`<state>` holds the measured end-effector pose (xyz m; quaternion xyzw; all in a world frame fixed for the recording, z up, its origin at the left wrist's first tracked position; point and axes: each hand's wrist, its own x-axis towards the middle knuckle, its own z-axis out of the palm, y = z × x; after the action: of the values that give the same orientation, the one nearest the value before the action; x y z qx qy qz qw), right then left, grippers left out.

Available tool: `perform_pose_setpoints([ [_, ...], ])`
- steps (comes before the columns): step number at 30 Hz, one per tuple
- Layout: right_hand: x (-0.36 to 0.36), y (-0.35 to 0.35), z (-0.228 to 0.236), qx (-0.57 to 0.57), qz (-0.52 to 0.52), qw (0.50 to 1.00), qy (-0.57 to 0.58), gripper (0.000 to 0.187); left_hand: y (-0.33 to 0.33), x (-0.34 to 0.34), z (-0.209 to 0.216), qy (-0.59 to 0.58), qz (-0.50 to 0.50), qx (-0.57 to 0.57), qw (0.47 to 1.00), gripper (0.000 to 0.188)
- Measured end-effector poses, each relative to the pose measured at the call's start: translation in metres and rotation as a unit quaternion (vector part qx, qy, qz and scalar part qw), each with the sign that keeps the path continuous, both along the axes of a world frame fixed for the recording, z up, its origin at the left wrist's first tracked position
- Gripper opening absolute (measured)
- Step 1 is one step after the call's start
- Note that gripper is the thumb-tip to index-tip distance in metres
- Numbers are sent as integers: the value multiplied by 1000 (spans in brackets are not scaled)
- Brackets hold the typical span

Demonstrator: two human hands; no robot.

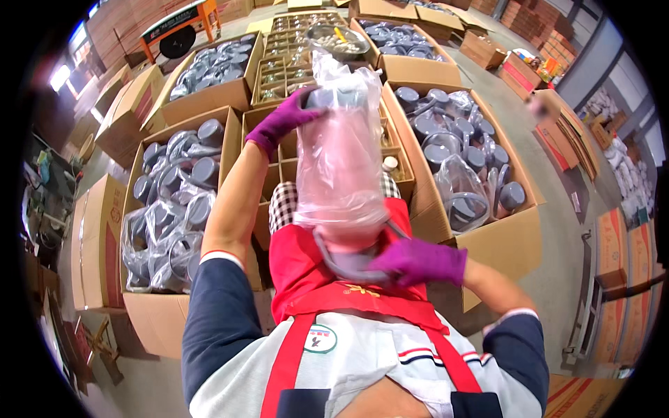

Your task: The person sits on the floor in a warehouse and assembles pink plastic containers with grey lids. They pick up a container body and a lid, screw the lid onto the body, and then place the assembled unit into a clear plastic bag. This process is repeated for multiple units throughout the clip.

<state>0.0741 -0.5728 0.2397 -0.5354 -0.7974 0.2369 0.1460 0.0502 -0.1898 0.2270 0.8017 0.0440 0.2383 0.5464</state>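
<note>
A clear plastic bag (340, 164) with a grey lidded jar inside is held up in front of my chest. My left hand (281, 122), in a purple glove, grips the bag's upper end, where the grey top of the jar (322, 97) shows. My right hand (417, 261), also in a purple glove, holds the lower end, around the jar's grey rim (345, 261). I wear a red apron (306, 272). Below the bag stands a cardboard box with dividers (279, 157).
Open cardboard boxes full of bagged grey jars stand at left (174, 209), right (463, 164) and far left (212, 66). More divider boxes (293, 59) and a metal bowl (338, 38) lie ahead. Stacked cartons line the concrete floor at right (568, 136).
</note>
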Motion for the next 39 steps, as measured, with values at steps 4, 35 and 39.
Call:
perform_pose_setpoints([
  [4, 34, 94, 21, 168, -103, 923, 329, 52, -6, -51, 58, 62, 78, 104, 990, 37],
  [35, 43, 255, 41, 273, -58, 927, 249, 36, -30, -144, 34, -81, 124, -4, 989, 72],
  [39, 118, 248, -14, 142, -125, 784, 591, 61, -25, -89, 48, -155, -39, 103, 982, 98],
])
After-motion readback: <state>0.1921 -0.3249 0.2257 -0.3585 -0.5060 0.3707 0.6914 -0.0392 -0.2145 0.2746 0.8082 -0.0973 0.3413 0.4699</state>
